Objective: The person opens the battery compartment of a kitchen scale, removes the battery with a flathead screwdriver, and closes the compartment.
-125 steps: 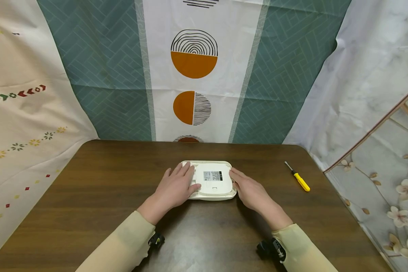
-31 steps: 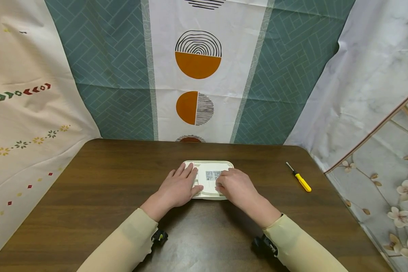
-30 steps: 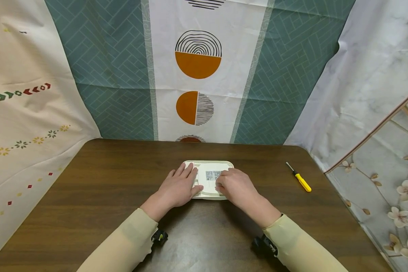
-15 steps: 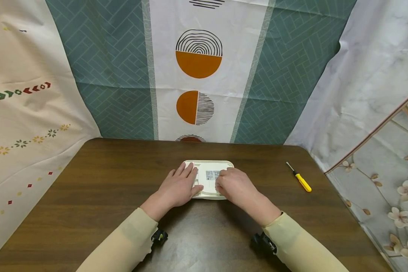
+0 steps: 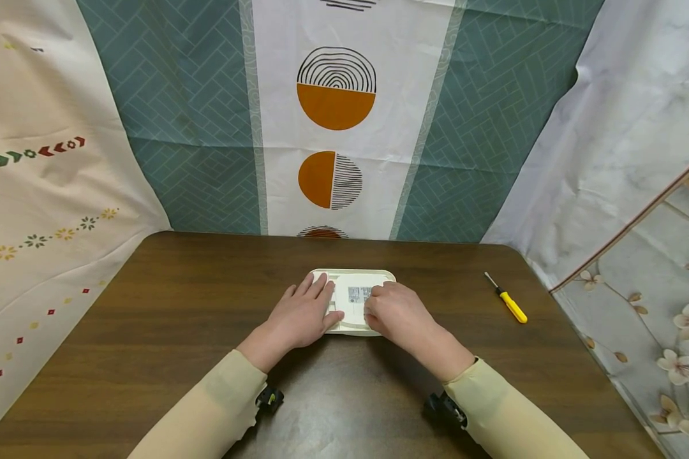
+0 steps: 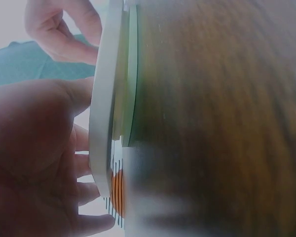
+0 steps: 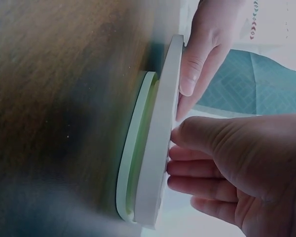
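Observation:
A flat white plastic device [image 5: 350, 324] with rounded corners lies on the brown table, with a printed label [image 5: 356, 294] facing up. My left hand [image 5: 298, 312] rests on its left part, fingers spread, thumb along the panel's near edge. On the right part, my right hand [image 5: 399, 315] has its fingers curled and covers the panel's near right corner. In the right wrist view, thumb and fingertips of the right hand [image 7: 241, 168] bunch against the upward face of the device [image 7: 160, 143]. Just what they hold there is hidden.
A screwdriver [image 5: 506, 298] with a yellow handle lies toward the table's right edge. Printed cloths [image 5: 207, 127] hang behind the table [image 5: 218, 274] and along both sides. Each wrist carries a small black camera [image 5: 270, 399].
Since the oldest frame, my right hand has moved left from the device's right edge onto its face, its fingers now curled. Over the last second both hands hold almost still.

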The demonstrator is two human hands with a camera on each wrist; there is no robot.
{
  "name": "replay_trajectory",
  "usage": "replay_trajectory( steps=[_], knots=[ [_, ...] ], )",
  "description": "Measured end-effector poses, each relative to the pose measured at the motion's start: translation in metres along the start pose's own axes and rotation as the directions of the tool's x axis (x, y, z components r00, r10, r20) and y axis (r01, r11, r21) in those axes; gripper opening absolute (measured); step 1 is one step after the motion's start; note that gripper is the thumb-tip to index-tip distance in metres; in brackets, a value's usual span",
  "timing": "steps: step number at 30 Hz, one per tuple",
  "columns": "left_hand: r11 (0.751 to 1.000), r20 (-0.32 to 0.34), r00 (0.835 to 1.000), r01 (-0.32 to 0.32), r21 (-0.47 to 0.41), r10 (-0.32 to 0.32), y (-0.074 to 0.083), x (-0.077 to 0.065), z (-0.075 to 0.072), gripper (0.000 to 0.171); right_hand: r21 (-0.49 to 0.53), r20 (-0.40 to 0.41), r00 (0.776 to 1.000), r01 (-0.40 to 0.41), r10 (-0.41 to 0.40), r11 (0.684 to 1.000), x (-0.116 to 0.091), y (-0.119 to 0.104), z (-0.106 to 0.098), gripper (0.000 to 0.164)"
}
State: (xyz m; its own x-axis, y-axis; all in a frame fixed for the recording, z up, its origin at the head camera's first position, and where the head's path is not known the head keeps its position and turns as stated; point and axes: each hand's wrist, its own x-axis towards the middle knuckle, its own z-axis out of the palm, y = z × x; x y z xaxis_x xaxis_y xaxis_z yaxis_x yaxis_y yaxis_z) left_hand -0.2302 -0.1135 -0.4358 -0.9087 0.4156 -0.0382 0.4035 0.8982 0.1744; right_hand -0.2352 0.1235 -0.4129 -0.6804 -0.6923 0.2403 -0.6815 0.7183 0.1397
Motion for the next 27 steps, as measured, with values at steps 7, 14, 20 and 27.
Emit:
replay_trajectory(
  steps=[7, 14, 20, 27],
  knots=[
    [1.0, 0.005, 1.0, -0.001, 0.001, 0.001, 0.0007, -0.0006, -0.0019, 0.078, 0.005, 0.01, 1.0, 0.011, -0.012, 1.0, 0.0008, 0.0, -0.001, 0.027],
    [1.0, 0.005, 1.0, -0.002, 0.001, 0.002, 0.0004, 0.0003, -0.0014, 0.078, 0.042, 0.012, 1.0, 0.018, -0.019, 0.999, -0.0011, 0.0045, 0.0001, 0.02],
    [1.0, -0.002, 1.0, -0.004, -0.011, 0.004, 0.001, -0.0002, -0.0023, 0.077, 0.049, 0.018, 0.999, 0.032, -0.033, 0.998, -0.0005, 0.0058, -0.0008, 0.02],
    [1.0, 0.01, 1.0, 0.001, -0.012, -0.001, -0.0001, 0.0002, -0.0022, 0.078, 0.029, -0.016, 0.998, 0.064, -0.064, 0.997, 0.0002, 0.0061, 0.0022, 0.026]
  ],
)
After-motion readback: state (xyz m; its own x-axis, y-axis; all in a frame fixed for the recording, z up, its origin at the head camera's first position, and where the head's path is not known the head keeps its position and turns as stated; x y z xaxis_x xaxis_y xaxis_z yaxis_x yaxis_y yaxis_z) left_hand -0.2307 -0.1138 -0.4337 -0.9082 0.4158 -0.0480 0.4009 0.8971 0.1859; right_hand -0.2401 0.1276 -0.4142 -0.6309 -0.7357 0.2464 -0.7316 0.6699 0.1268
